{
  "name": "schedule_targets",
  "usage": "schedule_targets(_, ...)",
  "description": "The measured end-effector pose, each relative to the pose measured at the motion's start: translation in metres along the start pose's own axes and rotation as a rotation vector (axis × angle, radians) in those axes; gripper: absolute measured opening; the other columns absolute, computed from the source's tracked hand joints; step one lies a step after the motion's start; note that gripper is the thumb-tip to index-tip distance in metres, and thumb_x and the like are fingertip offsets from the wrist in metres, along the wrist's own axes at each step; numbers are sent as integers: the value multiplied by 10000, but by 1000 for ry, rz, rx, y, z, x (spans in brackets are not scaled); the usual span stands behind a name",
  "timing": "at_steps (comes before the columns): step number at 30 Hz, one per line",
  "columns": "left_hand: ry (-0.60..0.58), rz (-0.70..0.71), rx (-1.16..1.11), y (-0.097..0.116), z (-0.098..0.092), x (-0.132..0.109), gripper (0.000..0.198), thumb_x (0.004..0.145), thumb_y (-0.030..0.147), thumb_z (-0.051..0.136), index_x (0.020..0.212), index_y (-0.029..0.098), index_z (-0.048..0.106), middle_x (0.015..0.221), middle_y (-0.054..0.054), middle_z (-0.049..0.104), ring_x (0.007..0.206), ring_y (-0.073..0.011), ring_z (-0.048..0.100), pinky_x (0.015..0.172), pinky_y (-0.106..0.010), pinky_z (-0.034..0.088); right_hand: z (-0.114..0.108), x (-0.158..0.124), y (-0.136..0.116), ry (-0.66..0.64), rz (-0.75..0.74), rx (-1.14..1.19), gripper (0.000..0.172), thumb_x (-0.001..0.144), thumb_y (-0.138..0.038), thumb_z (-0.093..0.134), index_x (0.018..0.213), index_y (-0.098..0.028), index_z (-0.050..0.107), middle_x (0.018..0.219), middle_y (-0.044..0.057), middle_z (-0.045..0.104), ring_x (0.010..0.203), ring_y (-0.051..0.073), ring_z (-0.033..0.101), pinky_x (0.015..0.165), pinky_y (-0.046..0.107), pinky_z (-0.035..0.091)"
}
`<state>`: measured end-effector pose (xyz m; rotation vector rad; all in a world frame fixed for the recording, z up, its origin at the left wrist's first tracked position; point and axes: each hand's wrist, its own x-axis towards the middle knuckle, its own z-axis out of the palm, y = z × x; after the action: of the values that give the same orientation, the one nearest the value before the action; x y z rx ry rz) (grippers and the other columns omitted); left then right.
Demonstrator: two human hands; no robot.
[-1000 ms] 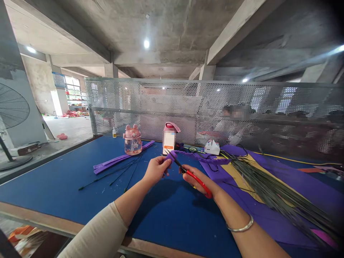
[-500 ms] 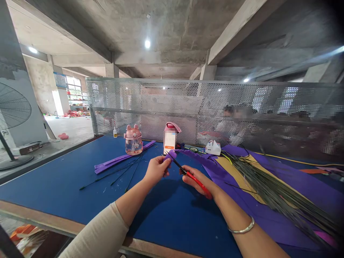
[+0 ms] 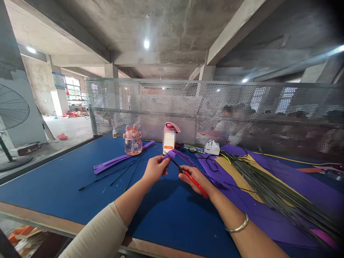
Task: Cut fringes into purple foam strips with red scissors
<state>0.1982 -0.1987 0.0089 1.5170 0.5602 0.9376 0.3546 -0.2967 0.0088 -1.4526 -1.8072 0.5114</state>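
Between its thumb and fingers, my left hand (image 3: 157, 167) pinches one end of a purple paper strip (image 3: 185, 158). The strip arches over to the right and trails down behind my right wrist; its edge looks ruffled. My right hand (image 3: 192, 178) is closed round red-handled scissors (image 3: 195, 182), whose dark blades point up and left and lie against the strip beside my left fingertips. Whether the blades are parted there is too small to tell. Left of my hands, several dark green stems (image 3: 118, 173) and a folded purple strip (image 3: 113, 163) lie on the blue tabletop (image 3: 67, 186).
A pink-lidded water bottle (image 3: 133, 140) and a taller pink bottle (image 3: 170, 129) stand at the back, with a lit phone (image 3: 168, 139) before the taller one. A tissue pack (image 3: 212, 147) lies nearby. Purple sheets (image 3: 258, 222) and a stem bundle (image 3: 268, 182) cover the right side. Behind rises a perforated metal screen (image 3: 166, 104).
The strip now arches up from my left fingers, and its far part has swung down towards my right wrist. My right hand and the scissors have shifted slightly left.
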Motion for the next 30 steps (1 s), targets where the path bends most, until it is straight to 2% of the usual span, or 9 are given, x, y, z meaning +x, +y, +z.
schedule_targets(18,7,-12,-7,-5,-3,2,264,737,394,585,737,131,562,609,11,567,376,-49,486,354,-163,357,-1,0,-5,38,72,-28,354,775,-510,552,761,-157,547,584,-44,359,530,94,292,477,210,260)
schedule_targets(30,9,-28,-16,-3,-2,2,291,719,425,604,741,137,565,610,13,579,385,-53,499,356,-164,350,-2,-1,-6,41,80,-16,374,762,-523,560,759,-148,557,575,-47,363,531,90,296,476,205,269)
